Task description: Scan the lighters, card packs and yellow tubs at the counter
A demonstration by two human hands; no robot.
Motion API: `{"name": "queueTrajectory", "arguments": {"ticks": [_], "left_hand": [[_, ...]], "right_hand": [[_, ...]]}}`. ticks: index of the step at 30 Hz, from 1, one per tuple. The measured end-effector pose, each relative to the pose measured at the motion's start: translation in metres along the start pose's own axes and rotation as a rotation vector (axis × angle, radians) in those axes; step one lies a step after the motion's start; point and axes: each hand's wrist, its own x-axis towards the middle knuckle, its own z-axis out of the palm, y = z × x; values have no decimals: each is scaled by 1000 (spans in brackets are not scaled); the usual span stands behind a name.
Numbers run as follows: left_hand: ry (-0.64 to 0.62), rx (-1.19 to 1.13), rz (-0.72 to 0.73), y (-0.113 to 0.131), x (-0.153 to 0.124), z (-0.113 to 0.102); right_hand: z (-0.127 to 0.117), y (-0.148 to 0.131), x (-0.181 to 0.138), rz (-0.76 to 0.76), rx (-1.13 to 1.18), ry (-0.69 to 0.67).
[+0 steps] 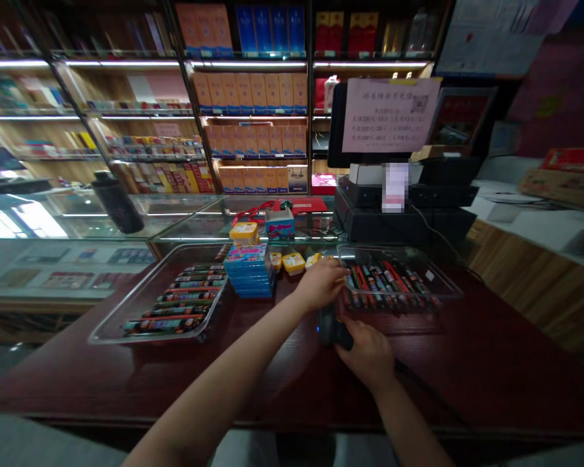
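Your right hand (370,357) grips a dark handheld scanner (328,327) above the brown table (272,383). Beyond, your left hand (324,282) reaches beside a clear tray (445,282); its grip cannot be told. Farther back stands a monitor (338,133).

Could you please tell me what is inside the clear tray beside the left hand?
The clear tray holds many slim sticks, dark and orange-red, lying side by side. The left hand covers part of its left end, so anything behind that hand cannot be seen.
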Motion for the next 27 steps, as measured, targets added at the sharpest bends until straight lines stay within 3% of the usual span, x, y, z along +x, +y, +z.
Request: {"name": "queueTrajectory", "arguments": {"ticks": [6,12,16,21,24,27], "left_hand": [[-170,-47,282,6,88,51],[-357,75,399,16,141,100],[-383,101,457,21,154,119],[-353,137,513,22,156,129],[-326,198,539,22,154,124],[-265,244,538,17,148,105]], "right_hand": [[-10,-2,3,34,26,-1],[-12,0,4,7,-9,27],[-13,0,5,13,14,6],[-16,0,5,21,44,1],[-17,0,5,17,30,-10],[-15,1,4,15,0,-4]]}}
